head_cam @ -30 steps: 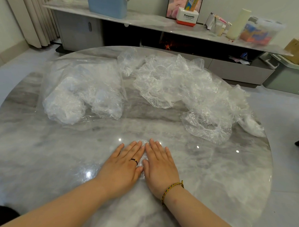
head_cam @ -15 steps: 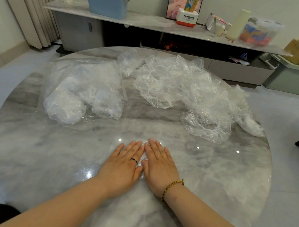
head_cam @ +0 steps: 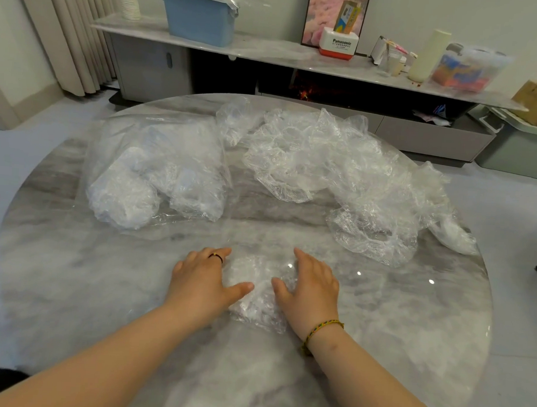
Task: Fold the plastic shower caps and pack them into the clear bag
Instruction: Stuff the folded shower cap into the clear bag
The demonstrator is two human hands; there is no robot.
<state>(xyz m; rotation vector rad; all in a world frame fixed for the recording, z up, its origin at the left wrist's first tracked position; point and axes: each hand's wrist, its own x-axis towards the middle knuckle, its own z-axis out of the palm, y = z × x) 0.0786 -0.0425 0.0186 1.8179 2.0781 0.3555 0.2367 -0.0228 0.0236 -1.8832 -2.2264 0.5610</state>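
Observation:
A small folded shower cap (head_cam: 257, 295) of crinkled clear plastic lies on the marble table (head_cam: 72, 287) near its front edge. My left hand (head_cam: 200, 282) rests against the cap's left side with its thumb laid on the plastic. On the cap's right side, my right hand (head_cam: 311, 286) does the same, fingers relaxed and pointing away from me. The clear bag (head_cam: 157, 174) lies at the back left with several folded caps inside. A heap of loose, unfolded shower caps (head_cam: 339, 172) spreads across the back right.
The round table's edge curves close on both sides. One loose cap (head_cam: 453, 236) hangs near the right rim. Behind the table runs a low cabinet (head_cam: 267, 52) with a blue bin (head_cam: 198, 15), boxes and containers on it.
Both hands lay flat side by side, pressing the cap down. They have since slid apart to its left and right sides, uncovering the folded cap between them.

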